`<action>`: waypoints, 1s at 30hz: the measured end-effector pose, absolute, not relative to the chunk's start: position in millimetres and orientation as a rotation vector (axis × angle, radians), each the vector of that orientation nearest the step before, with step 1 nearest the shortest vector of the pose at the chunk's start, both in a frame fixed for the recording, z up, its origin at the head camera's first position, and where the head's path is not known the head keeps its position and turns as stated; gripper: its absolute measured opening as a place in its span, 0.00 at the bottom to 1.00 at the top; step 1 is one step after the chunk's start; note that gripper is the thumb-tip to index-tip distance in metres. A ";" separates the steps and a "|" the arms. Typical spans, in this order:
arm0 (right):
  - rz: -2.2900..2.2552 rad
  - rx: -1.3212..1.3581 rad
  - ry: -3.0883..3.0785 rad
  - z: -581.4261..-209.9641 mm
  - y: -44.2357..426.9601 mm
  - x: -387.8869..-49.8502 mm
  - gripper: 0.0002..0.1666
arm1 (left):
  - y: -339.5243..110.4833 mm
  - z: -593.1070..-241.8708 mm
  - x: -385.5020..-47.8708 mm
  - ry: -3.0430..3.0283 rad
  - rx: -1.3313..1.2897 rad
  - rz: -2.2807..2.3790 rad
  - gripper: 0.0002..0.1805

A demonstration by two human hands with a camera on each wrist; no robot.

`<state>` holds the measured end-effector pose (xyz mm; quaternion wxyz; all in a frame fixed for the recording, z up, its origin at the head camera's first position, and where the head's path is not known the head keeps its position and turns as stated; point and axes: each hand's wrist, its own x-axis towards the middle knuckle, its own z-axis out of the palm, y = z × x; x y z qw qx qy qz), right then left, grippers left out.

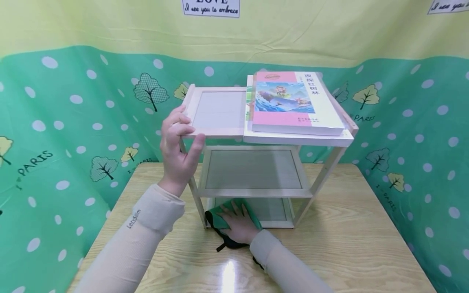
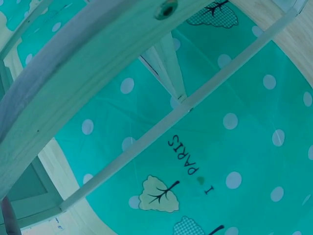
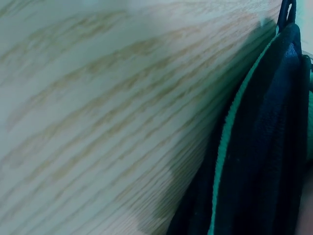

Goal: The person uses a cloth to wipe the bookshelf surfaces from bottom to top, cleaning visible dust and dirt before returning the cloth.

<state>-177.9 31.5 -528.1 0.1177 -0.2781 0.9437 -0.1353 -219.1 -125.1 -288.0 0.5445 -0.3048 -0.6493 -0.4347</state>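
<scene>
Shelf (image 1: 253, 193) held by left grip (image 1: 179, 148), green fabric (image 1: 217, 220) under right grip (image 1: 239, 226)

Green all across the fabric piece (image 1: 218, 221), black along its edge, and from the right wrist a thin bright-green line cuts through that black! Up to the shelf (image 1: 256, 193): pale, whitish frame, greyish panels. Pink and white share the upper book (image 1: 296, 101), with a blue sea picture and dark characters; the lower book (image 1: 249, 97) flashes green at its side. Off-white on the left sleeve (image 1: 117, 244), dark lettering by the cuff. Behind, the curtain (image 1: 69, 132): yellow above, green below, white spots, yellow trees, checked trees, black PARIS lettering! Tan grain streaks the light-brown table (image 1: 351, 211).
</scene>
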 end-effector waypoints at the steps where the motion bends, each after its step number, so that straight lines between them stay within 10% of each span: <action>1: -0.397 -0.816 2.759 -528.7 32.2 -178.0 0.34 | -125.0 -288.2 -219.1 -1.542 -0.722 -1.031 0.21; 30: -0.431 -0.854 2.763 -532.2 40.5 -173.8 0.32 | -125.7 -289.1 -218.8 -1.561 -0.716 -1.026 0.21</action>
